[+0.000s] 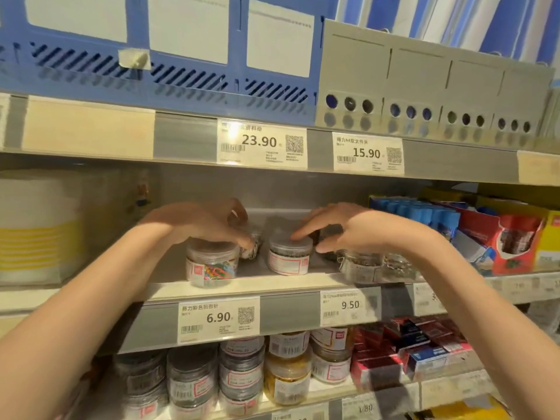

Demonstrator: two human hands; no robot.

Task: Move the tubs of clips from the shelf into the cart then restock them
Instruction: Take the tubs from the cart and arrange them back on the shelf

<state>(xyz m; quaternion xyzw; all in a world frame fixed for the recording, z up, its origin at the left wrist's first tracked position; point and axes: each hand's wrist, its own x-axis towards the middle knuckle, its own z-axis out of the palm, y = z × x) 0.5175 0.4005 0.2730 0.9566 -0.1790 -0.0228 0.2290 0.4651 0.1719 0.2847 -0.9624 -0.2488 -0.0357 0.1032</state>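
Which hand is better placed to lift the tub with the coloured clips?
Left. The left hand hangs directly over the coloured-clip tub at the shelf's front edge; the right hand is further right, fingertips on the neighbouring tub.

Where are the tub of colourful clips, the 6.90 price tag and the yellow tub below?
Colourful clip tub [212, 263], head view, front wall.
6.90 price tag [218, 319], head view, printed face.
Yellow tub [286, 378], head view, front wall.

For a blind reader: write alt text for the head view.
Two bare hands reach into a shop shelf: the left hand over a tub of coloured clips, the right hand touching the lid of a tub of dark clips.
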